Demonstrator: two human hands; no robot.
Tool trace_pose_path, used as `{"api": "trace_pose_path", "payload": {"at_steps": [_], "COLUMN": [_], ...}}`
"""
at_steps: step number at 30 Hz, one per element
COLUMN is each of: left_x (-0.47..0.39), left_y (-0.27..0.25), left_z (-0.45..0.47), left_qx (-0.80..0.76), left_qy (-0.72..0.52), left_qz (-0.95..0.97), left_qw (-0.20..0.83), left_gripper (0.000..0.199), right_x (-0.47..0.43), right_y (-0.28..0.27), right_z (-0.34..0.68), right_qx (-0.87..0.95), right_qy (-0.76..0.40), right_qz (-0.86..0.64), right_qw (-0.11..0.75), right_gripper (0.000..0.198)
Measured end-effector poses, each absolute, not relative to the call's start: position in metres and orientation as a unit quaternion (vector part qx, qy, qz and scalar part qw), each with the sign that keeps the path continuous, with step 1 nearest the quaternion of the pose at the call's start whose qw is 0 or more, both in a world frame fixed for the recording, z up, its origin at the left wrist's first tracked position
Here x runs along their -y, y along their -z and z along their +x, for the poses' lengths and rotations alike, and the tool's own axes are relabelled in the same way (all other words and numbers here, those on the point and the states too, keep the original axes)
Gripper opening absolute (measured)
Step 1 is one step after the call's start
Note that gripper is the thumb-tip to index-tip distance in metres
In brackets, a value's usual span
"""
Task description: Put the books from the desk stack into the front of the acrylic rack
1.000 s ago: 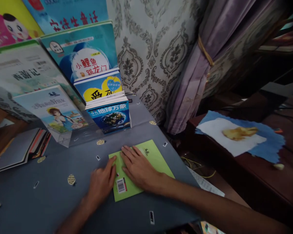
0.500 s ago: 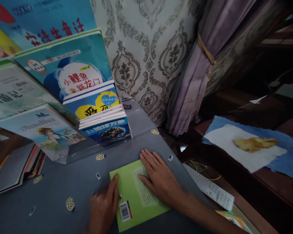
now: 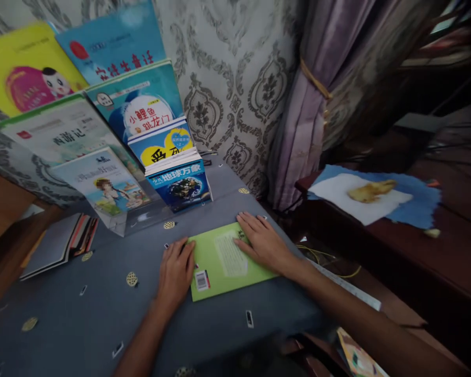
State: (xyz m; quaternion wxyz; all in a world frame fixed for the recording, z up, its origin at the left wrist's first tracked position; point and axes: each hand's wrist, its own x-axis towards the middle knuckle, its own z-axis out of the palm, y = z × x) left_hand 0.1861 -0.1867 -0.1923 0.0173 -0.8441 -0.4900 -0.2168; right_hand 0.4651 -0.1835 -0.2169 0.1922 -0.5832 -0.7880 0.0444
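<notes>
A green book lies on the dark tablecloth with its back cover up, showing a barcode and a pale block of text. My right hand rests flat across the book's right side, fingers stretched toward its far edge. Along the left edge sits my left hand, its fingers extended and touching the cover's border. Neither hand lifts the book; it stays on the cloth. Beyond it, a blue book with a globe on its cover stands at the front of a tiered clear rack.
The rack holds several upright picture books, among them a yellow one and a teal one. A pile of books lies at left. On the right are a purple curtain, a keyboard and blue cloth.
My view has shifted, so more of the rack and table shows. My left hand's fingers have straightened and moved up along the book's left edge. The right hand stays on the cover.
</notes>
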Motion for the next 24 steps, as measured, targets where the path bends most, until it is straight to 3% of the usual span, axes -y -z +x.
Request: {"api": "trace_pose_path", "payload": {"at_steps": [16, 24], "left_x": [0.187, 0.187], "left_y": [0.195, 0.197], "left_z": [0.178, 0.177], "left_qx": [0.476, 0.507], "left_qy": [0.278, 0.294], "left_qz": [-0.834, -0.808], "left_qw": [-0.038, -0.062], "left_gripper": [0.033, 0.046], "right_x": [0.178, 0.193], "right_y": [0.182, 0.18], "right_z": [0.443, 0.345], "right_qx": [0.808, 0.878], "right_qy": [0.006, -0.034], "right_qz": [-0.585, -0.469], "right_qw": [0.072, 0.088], "right_gripper": [0.056, 0.051]}}
